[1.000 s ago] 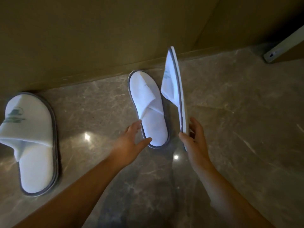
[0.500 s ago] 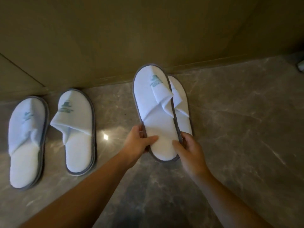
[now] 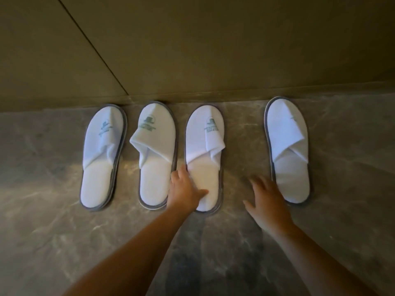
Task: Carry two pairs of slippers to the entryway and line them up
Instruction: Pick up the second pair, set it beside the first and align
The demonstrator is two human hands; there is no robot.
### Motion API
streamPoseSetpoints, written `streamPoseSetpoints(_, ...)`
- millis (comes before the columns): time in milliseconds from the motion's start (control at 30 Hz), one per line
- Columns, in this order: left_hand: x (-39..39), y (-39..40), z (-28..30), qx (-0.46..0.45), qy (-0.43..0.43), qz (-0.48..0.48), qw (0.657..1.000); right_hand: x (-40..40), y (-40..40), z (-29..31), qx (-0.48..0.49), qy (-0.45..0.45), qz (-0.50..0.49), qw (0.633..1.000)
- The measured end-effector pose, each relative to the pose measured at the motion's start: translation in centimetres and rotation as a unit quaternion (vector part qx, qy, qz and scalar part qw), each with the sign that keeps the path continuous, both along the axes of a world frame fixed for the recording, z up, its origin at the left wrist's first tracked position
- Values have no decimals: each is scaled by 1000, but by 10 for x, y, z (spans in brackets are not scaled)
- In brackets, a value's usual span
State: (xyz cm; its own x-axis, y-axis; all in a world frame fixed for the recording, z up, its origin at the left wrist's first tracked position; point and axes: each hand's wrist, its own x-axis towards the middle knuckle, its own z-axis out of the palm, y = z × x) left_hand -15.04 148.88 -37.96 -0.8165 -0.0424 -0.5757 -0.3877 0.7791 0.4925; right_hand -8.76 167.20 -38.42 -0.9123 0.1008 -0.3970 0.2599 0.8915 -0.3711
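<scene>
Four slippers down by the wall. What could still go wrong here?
The left hand rests on the third slipper; pulling away may drag it into the second slipper. The right hand, open beside the fourth slipper, might knock it askew. That slipper sits apart, so the row may end uneven.

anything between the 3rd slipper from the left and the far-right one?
Only bare marble floor and, near the heels, the right hand, open and apart from the third slipper, beside the rightmost slipper. Head view.
</scene>
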Motion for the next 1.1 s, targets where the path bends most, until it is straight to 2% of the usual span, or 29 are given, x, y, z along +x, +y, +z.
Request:
streamPoseSetpoints(67,8,-1,-3,-30,9,-101,994,1,-1,-6,33,-16,20,999)
streamPoseSetpoints(167,23,-9,-10,-50,3,-244,968,6,-4,-12,56,-29,37,997)
streamPoseSetpoints(267,29,-17,-18,-86,22,-315,945,7,-5,-14,53,-26,29,998)
streamPoseSetpoints(400,26,-15,-25,-100,59,-337,934,6,-4,-16,54,-27,26,998)
streamPoseSetpoints(867,23,3,-29,-124,83,-354,923,4,-1,-13,21,-14,12,1000)
streamPoseSetpoints(933,22,3,-28,-126,84,-353,923,2,1,-7,35,54,-23,998)
streamPoseSetpoints(1000,21,3,-28,-126,87,-355,922,1,7,-2,81,133,-101,983)
streamPoseSetpoints(1033,21,3,-27,-125,87,-356,922,-1,13,0,95,145,-145,974)
streamPoseSetpoints(1100,20,3,-26,-125,88,-360,920,-4,26,1,95,109,-221,965)
